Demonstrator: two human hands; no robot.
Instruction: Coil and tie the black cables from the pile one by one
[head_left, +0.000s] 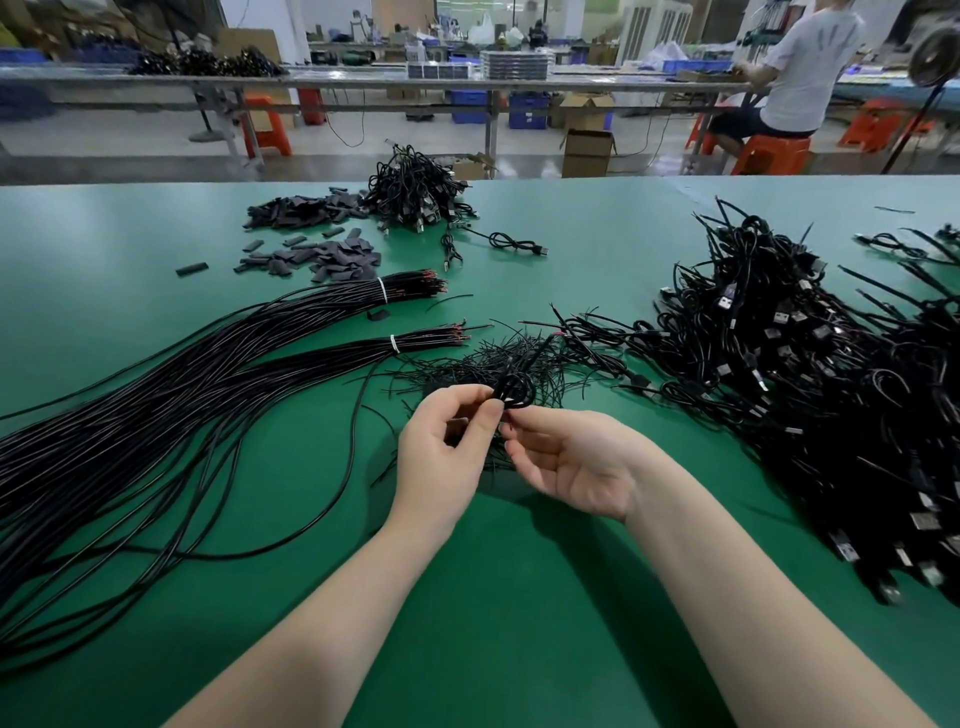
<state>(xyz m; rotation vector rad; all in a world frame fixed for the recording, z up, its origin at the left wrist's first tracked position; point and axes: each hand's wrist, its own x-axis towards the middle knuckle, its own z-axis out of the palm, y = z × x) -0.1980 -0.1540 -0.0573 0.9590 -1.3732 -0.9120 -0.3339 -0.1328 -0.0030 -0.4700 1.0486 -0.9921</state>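
From the head camera, the left hand (441, 447) pinches a small coiled black cable (514, 392) between thumb and curled fingers, holding it just above the green table (519, 597) in front of a scatter of thin black ties (488, 364). The coil is a tight bundle of a few loops, glossy black, its upper end blurring into the ties behind it. The right hand (566, 462) lies palm up just beside it, fingers loosely bent, fingertips (511, 447) near the coil; whether they grip a tie or cable end cannot be told. To the right sprawls a large pile of black USB cables (805, 389), cut off by the frame's edge. Left lie two banded bundles of long black wires (208, 374), running out of view.
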